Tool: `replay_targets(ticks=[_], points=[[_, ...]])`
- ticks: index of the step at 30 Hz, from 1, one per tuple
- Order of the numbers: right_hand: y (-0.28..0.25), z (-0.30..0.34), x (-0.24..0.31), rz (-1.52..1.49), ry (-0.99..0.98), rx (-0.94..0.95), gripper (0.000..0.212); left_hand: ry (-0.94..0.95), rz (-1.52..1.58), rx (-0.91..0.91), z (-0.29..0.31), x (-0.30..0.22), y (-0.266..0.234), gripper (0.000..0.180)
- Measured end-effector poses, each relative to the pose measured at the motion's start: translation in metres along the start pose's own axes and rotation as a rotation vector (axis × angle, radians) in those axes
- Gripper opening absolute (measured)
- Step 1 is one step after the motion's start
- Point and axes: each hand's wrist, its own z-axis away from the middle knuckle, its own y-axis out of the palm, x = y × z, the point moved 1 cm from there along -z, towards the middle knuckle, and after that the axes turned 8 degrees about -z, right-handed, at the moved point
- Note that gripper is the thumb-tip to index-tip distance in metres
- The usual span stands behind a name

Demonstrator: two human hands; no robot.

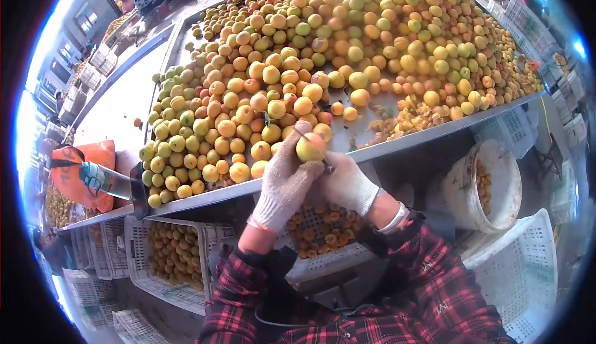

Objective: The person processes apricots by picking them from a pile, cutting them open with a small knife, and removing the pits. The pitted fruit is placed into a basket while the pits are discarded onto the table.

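The left hand [282,179], in a white knit glove, is closed around a small yellow apricot [310,147], held up just above the near edge of the bench [205,198]. The right hand [347,184], gloved too, is clenched just beside and below the fruit around something dark, probably a small knife [327,167], though only a sliver of it shows. The apricot looks light, soft-skinned and easy to bruise, so it is best cupped around its sides with the fingertips rather than squeezed. Beyond the hands the bench is heaped with apricots [323,52], greener ones to the left. Below the hands a white crate [323,232] holds cut halves, mostly hidden by the wrists; to the right stands a white bucket [490,186], its contents hard to make out.
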Motion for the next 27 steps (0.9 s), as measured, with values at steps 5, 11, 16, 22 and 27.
replay_targets(ticks=[5,11,16,22,27], points=[[0.001,0.001,-0.004,0.226,-0.096,-0.149,0.021,0.081,0.097,-0.054,0.0,-0.005,0.014,0.064],[0.018,-0.005,-0.007,0.264,-0.083,0.119,0.019,-0.154,0.049,-0.114,-0.002,-0.005,0.006,0.048],[0.017,0.003,0.0,-0.038,0.009,0.193,0.023,-0.141,0.05,-0.053,0.001,-0.01,0.001,0.049],[0.018,0.008,0.012,-0.351,0.139,0.237,0.021,-0.171,0.055,-0.013,0.003,-0.017,-0.001,0.048],[0.026,-0.002,-0.03,-0.61,0.16,0.327,0.018,-0.2,0.148,0.058,-0.001,-0.023,0.002,0.052]])
